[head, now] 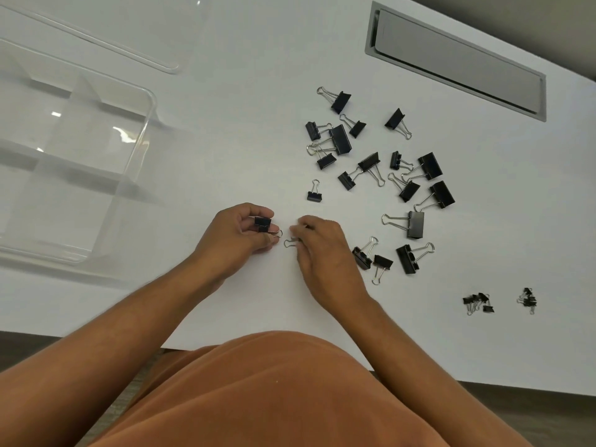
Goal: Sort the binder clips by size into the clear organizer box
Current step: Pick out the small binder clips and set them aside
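My left hand (240,235) grips small black binder clips (263,223) between thumb and fingers, just above the white table. My right hand (317,245) is right beside it, fingers closed on another small clip whose wire loop (289,242) sticks out to the left; its black body is hidden. Several loose black binder clips (371,162) of mixed sizes lie scattered to the right. The clear organizer box (146,124) with dividers stands at the left, its compartments showing nothing inside.
Two little heaps of tiny clips (479,303) (528,300) lie at the right near the table's front edge. The box's clear lid (96,40) lies at the back left. A grey cable hatch (458,59) is set in the table at the back right.
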`<state>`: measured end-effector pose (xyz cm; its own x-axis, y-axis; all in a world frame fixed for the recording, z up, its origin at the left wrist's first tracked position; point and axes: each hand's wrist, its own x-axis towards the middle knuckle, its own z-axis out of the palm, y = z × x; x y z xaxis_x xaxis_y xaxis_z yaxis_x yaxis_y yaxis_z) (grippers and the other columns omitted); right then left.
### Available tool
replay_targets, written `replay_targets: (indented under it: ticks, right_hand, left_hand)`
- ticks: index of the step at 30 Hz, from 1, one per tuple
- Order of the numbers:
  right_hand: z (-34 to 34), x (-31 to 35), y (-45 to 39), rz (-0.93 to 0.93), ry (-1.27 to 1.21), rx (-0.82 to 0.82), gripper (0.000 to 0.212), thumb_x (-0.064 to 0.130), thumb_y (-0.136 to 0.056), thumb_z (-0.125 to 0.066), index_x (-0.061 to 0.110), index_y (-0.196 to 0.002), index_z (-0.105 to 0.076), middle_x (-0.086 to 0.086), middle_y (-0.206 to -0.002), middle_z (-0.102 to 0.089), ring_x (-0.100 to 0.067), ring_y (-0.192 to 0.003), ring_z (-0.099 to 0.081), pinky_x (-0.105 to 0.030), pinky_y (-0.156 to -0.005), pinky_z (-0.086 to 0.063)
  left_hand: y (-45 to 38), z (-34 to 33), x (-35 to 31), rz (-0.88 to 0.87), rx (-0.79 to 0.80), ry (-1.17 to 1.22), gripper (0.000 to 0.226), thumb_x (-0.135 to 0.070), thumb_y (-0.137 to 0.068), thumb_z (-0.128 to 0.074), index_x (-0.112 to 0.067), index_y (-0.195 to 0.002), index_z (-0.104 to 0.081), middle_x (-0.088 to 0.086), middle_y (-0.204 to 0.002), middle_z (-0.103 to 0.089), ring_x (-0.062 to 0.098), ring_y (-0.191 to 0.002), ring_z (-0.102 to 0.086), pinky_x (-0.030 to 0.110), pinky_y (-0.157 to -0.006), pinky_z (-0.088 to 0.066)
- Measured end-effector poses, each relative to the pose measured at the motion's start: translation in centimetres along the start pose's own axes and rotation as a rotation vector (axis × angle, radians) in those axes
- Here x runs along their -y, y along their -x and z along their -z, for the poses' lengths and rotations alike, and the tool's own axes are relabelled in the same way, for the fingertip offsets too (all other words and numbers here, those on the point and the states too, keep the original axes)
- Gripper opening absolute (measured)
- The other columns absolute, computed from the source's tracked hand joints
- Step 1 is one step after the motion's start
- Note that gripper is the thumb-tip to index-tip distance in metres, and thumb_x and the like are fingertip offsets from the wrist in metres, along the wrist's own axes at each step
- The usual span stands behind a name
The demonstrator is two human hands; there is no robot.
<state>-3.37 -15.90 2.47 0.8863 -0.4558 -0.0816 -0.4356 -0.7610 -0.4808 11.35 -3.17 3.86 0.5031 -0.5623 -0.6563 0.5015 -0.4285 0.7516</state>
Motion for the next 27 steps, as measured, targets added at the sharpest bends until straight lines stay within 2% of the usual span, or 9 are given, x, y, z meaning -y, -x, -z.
replay_targets:
  ticks: [3, 6, 8, 10, 12, 16, 20, 22, 27]
  right_hand:
    - [-0.5, 0.0, 0.8, 0.01, 0.031, 0.021, 0.03, 0.008, -0.095, -0.071, 0.01, -0.125, -0.073, -0.007, -0.137, -0.063, -0.026, -0.127, -0.052, -0.025, -0.102, -0.041]
    - [-0.4, -0.3, 0.8, 0.009, 0.04, 0.026, 0.026, 0.007, -0.092, -0.076, 0.012, -0.118, -0.076, -0.003, -0.12, -0.068, -0.026, -0.112, -0.059, -0.032, -0.089, -0.053]
    - [0.1, -0.2, 0.3, -0.039, -0.032, 0.085, 0.021, 0.009, -0.093, -0.075, 0.014, -0.114, -0.077, 0.0, -0.108, -0.066, -0.022, -0.102, -0.059, -0.034, -0.085, -0.053]
    - [1.0, 0.0, -0.4, -0.172, -0.159, 0.147, 0.015, 0.012, -0.092, -0.077, 0.017, -0.106, -0.077, 0.003, -0.103, -0.064, -0.014, -0.095, -0.061, -0.025, -0.084, -0.05]
    - [2.0, 0.2, -1.1, -0.273, -0.214, 0.187, 0.01, 0.014, -0.089, -0.078, 0.022, -0.096, -0.077, 0.006, -0.097, -0.064, -0.006, -0.085, -0.062, -0.016, -0.076, -0.048]
    - [2.5, 0.6, -1.9, -0.337, -0.183, 0.201, 0.011, 0.014, -0.087, -0.076, 0.024, -0.087, -0.077, 0.003, -0.093, -0.064, -0.007, -0.082, -0.062, -0.014, -0.066, -0.045]
    - [2.4, 0.7, -2.0, -0.378, -0.213, 0.171, 0.012, 0.01, -0.086, -0.076, 0.021, -0.087, -0.077, 0.001, -0.092, -0.066, -0.008, -0.083, -0.063, -0.009, -0.065, -0.042]
    - [2.3, 0.8, -1.9, -0.4, -0.271, 0.134, 0.014, 0.007, -0.085, -0.076, 0.021, -0.086, -0.076, 0.001, -0.09, -0.068, -0.008, -0.081, -0.064, -0.012, -0.068, -0.047]
    - [2.6, 1.5, -2.2, -0.457, -0.523, -0.101, 0.008, 0.019, -0.085, -0.084, 0.022, -0.087, -0.078, 0.008, -0.092, -0.072, -0.002, -0.085, -0.068, -0.01, -0.073, -0.05]
  left_hand:
    - [0.1, 0.1, 0.0, 0.013, 0.01, 0.003, 0.036, 0.004, -0.088, -0.078, -0.012, -0.119, -0.07, 0.007, -0.106, -0.081, 0.021, -0.1, -0.079, 0.03, -0.093, -0.063]
    - [0.2, 0.1, 0.2, 0.023, 0.014, 0.014, 0.037, 0.005, -0.088, -0.078, -0.012, -0.119, -0.07, 0.006, -0.106, -0.081, 0.019, -0.099, -0.079, 0.032, -0.094, -0.062]
    - [0.3, 0.1, 0.2, 0.032, 0.013, 0.028, 0.037, 0.005, -0.087, -0.078, -0.011, -0.119, -0.07, 0.008, -0.107, -0.081, 0.021, -0.101, -0.079, 0.032, -0.094, -0.062]
    - [0.2, -0.1, 0.2, 0.045, 0.016, 0.05, 0.036, 0.006, -0.087, -0.078, -0.009, -0.119, -0.069, 0.011, -0.107, -0.08, 0.025, -0.102, -0.078, 0.033, -0.093, -0.063]
    - [0.2, -0.4, 0.1, 0.063, 0.018, 0.086, 0.031, 0.004, -0.09, -0.075, -0.008, -0.119, -0.069, 0.012, -0.108, -0.08, 0.028, -0.102, -0.078, 0.033, -0.091, -0.064]
    - [0.3, -1.3, 0.3, 0.075, 0.015, 0.117, 0.021, -0.003, -0.098, -0.069, -0.009, -0.118, -0.069, 0.011, -0.108, -0.08, 0.028, -0.103, -0.078, 0.033, -0.09, -0.064]
    - [0.4, -2.0, 0.4, 0.064, -0.003, 0.137, 0.021, 0.0, -0.099, -0.064, -0.01, -0.117, -0.069, 0.013, -0.11, -0.079, 0.029, -0.104, -0.077, 0.035, -0.094, -0.063]
    - [0.5, -2.1, 0.4, 0.066, -0.025, 0.149, 0.021, 0.0, -0.1, -0.062, -0.01, -0.117, -0.069, 0.015, -0.111, -0.078, 0.027, -0.099, -0.078, 0.038, -0.097, -0.062]
    - [0.2, -2.5, 0.0, 0.123, -0.023, 0.297, 0.022, -0.008, -0.107, -0.051, -0.006, -0.119, -0.069, 0.018, -0.11, -0.078, 0.032, -0.105, -0.077, 0.043, -0.097, -0.062]
